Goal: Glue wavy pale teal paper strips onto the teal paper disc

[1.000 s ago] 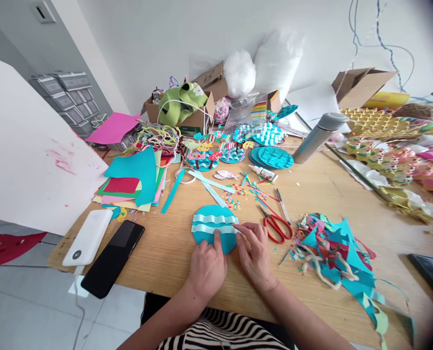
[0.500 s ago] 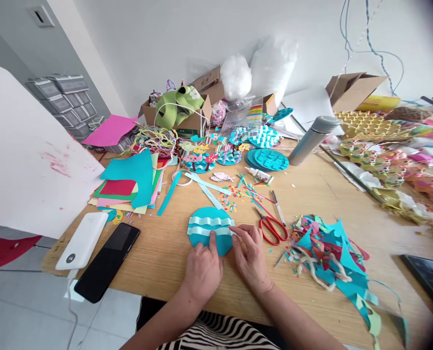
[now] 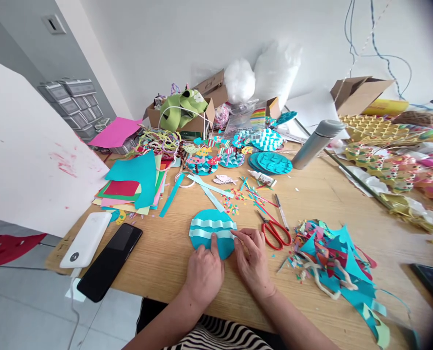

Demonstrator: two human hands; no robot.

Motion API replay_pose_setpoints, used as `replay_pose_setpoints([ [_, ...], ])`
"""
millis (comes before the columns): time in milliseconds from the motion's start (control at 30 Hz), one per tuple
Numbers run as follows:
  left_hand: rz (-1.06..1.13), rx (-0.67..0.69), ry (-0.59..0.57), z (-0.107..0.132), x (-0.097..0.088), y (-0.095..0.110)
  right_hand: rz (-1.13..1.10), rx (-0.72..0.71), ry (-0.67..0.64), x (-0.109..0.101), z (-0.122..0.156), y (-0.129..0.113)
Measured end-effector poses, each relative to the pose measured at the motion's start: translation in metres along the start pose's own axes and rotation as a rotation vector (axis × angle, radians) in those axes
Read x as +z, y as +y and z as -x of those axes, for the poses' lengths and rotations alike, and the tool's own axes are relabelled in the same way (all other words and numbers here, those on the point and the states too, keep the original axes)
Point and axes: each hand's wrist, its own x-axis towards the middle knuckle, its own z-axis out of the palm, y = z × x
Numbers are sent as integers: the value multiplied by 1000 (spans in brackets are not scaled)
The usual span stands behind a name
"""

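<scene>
A blue paper disc (image 3: 199,244) lies flat on the table in front of me. Two pale blue paper strips cross it in small waves: an upper strip (image 3: 212,224) and a lower strip (image 3: 202,234). The index finger of my left hand (image 3: 205,272) presses the lower strip down against the disc, while its other fingers curl under. At the disc's right edge, my right hand (image 3: 252,260) pinches the end of that lower strip between thumb and index finger. Red-handled scissors (image 3: 275,235) lie to the right of my right hand, beside a pen (image 3: 281,212).
Behind the disc are loose strips (image 3: 211,198), paper bits (image 3: 234,200), a glue bottle (image 3: 263,178) and stacked blue discs (image 3: 275,163). Scraps (image 3: 333,253) heap up at right, near a flask (image 3: 316,145). A phone (image 3: 110,262), power bank (image 3: 86,239) and coloured paper (image 3: 131,177) lie left.
The whole view has shifted slightly, so everything sits a little further right and lower. Both hands keep nearly the same position on the disc and the lower strip.
</scene>
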Motion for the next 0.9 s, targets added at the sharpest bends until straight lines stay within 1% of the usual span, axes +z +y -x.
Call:
replay_pose_setpoints([
  [200,-24,-7,-9,0,-1,1,-13,11,-11,0,0,0],
  [300,-8,-7,-17,0,-1,1,0,0,5,-1,-1,-2],
  [567,20,-11,7,1,1,-2,130,-118,2,-2,4,-4],
  [700,28,-9,25,1,2,-2,198,-167,-51,-1,7,-4],
  [900,42,1,29,1,2,-2,302,-191,-97,-1,7,-5],
])
